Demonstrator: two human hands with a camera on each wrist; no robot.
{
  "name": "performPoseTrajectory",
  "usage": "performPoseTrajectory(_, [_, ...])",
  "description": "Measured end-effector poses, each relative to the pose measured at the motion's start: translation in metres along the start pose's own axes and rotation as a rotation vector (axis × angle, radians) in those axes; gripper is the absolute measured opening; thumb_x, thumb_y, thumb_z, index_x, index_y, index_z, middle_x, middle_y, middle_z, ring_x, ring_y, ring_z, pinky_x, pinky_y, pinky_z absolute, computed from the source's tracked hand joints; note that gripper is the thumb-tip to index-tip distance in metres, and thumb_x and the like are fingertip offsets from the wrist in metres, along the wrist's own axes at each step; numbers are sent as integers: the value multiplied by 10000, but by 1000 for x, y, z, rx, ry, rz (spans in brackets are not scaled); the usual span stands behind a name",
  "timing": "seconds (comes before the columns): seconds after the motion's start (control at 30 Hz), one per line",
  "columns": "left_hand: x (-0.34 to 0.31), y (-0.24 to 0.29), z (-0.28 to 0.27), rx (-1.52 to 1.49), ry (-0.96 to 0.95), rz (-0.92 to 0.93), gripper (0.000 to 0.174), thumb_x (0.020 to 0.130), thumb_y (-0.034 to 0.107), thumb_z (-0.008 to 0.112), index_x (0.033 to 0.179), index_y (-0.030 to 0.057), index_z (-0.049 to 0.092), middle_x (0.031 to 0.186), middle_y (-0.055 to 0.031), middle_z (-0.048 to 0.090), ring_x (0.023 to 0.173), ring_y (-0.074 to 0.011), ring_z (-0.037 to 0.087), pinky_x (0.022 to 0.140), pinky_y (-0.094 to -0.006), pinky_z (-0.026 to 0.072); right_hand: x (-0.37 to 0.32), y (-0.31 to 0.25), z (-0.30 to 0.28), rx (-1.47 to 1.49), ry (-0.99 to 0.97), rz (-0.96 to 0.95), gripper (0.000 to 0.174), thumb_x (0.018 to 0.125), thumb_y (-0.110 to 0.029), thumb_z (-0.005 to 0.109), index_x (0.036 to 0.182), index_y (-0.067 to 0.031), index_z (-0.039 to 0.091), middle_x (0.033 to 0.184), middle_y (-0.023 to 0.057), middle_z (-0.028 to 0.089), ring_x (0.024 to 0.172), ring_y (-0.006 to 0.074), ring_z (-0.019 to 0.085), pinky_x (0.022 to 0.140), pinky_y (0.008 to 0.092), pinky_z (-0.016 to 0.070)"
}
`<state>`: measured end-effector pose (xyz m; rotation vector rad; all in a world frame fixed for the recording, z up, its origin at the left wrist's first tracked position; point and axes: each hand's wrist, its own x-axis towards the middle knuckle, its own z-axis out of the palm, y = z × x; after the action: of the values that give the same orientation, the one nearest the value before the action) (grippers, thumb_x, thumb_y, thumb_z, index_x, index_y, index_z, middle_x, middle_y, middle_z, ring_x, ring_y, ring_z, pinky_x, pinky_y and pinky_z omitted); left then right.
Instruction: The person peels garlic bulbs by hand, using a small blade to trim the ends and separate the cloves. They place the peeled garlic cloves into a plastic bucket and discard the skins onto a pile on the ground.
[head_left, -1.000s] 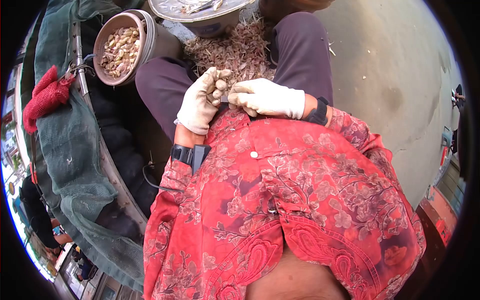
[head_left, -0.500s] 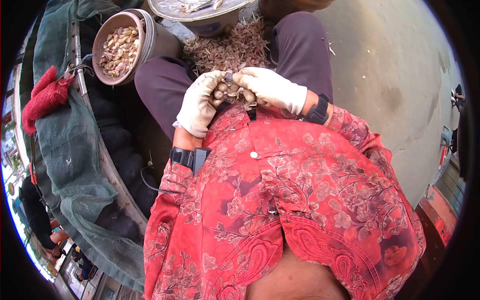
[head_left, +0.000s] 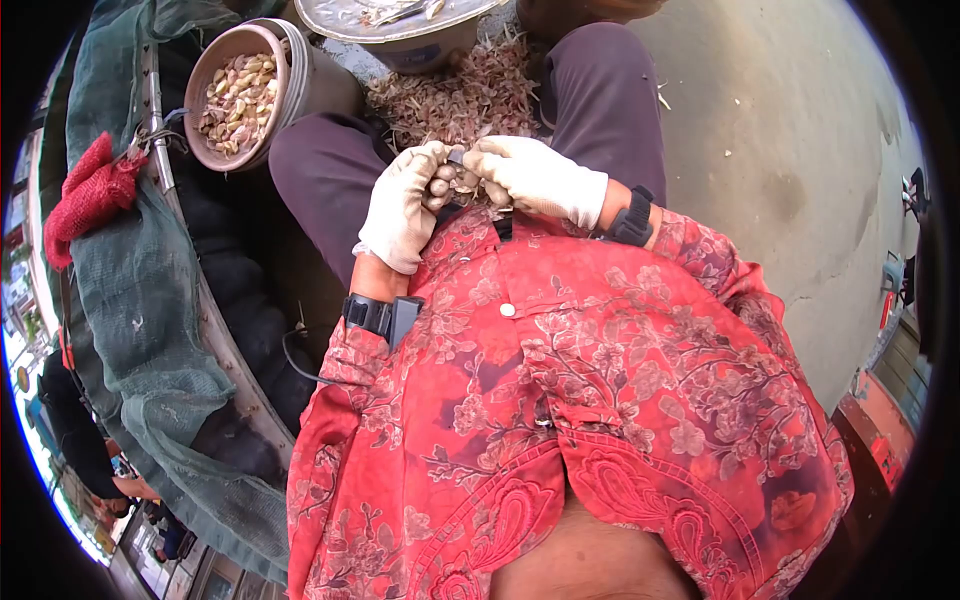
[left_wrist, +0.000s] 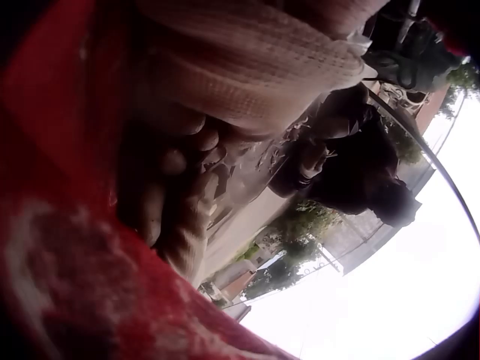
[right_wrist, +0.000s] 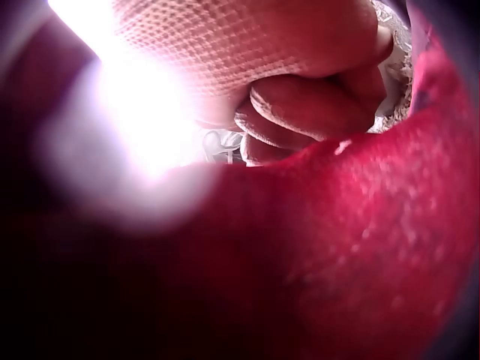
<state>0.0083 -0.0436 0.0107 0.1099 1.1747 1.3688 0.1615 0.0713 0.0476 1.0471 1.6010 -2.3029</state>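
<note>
- The right hand (head_left: 540, 180), in a white knit glove, has its fingers bent and its fingertips nearly closed on a small dark grey flat piece (head_left: 456, 157).
- That piece lies between the two hands' fingertips, at the near side of the knees.
- The left hand (head_left: 402, 200), gloved alike, curls its fingers beside it; what they enclose cannot be told.
- Just beyond the hands, a loose heap of pinkish-brown papery skins (head_left: 470, 95) covers the ground between knees in dark purple trousers (head_left: 610, 110).
- Far left, a round brown plastic basket (head_left: 245, 40) tilts toward the near side, holding pale yellow and pinkish cloves (head_left: 238, 105).
- Farther, past the heap, a round grey tray (head_left: 345, 28) bears whitish scraps.
- At left, a red mesh bundle (head_left: 95, 195) hangs against green netting (head_left: 160, 310).
- Grey concrete floor (head_left: 790, 110) spreads at right.
</note>
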Motion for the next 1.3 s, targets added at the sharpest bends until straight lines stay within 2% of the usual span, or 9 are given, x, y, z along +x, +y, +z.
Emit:
performPoseTrajectory(0.07, [2,-4,-6,-60,-161,-24,287,1001,254,496,1104,3,589,794,5,565,645,-54,469,560,-164,354,3,10,2,84,-70,-72,226,973,-246,499,927,-41,583,696,-21,506,573,52,413,530,214,351])
performPoseTrajectory(0.17, [5,-5,-4,-29,-146,-73,347,1013,301,459,1140,-1,575,802,6,567,657,-55,479,553,-171,349,-1,3,8,-2,-78,-57,185,961,-178,494,924,-25,592,760,-13,538,598,57,424,563,209,364])
performPoseTrajectory(0.27, [2,-1,3,-58,-110,-78,376,1014,315,455,1155,-14,568,809,16,564,673,-49,478,549,-181,345,-2,3,6,40,-114,-120,197,960,-199,512,932,-21,594,756,-10,531,596,59,428,561,218,371])
performPoseTrajectory(0.43, [8,-3,-6,-243,-208,-145,359,998,286,494,1183,-15,563,878,2,581,628,-64,387,559,-194,339,-8,-6,1,69,-41,30,288,980,-314,487,976,-48,599,661,-34,488,534,43,386,492,196,330])
performPoseTrajectory(0.57, [5,-3,0,-186,-142,-109,353,992,271,505,1184,-20,562,879,-5,577,659,-71,413,584,-206,358,-10,-10,-1,-31,10,72,335,989,-380,462,972,-75,598,644,-64,468,487,26,348,431,188,289])
performPoseTrajectory(0.73, [8,-5,-5,-277,-306,-63,324,972,207,539,1192,-30,554,921,-30,581,714,-90,446,620,-214,381,-9,-9,-3,-7,-2,57,354,988,-400,460,962,-73,593,641,-64,465,491,22,351,436,185,291])
performPoseTrajectory(1.17, [10,-8,-9,-368,-196,-161,320,985,231,529,1128,-53,558,827,-25,546,682,-86,447,598,-215,388,-1,5,-1,35,-120,24,257,974,-284,497,929,-47,582,636,-42,486,527,52,389,489,211,321])
performPoseTrajectory(1.23, [10,-7,-3,-349,-30,-169,342,993,261,512,1120,-53,563,794,-17,542,670,-89,452,595,-221,393,-1,4,-2,13,-109,26,264,974,-290,494,930,-45,585,636,-38,490,529,52,393,491,211,323])
performPoseTrajectory(1.3, [10,-3,-6,-311,-73,-176,337,995,268,507,1109,-43,567,787,-14,541,671,-90,455,603,-224,395,-2,3,-3,-28,-86,32,279,972,-300,489,932,-43,590,636,-29,498,532,54,400,493,213,328])
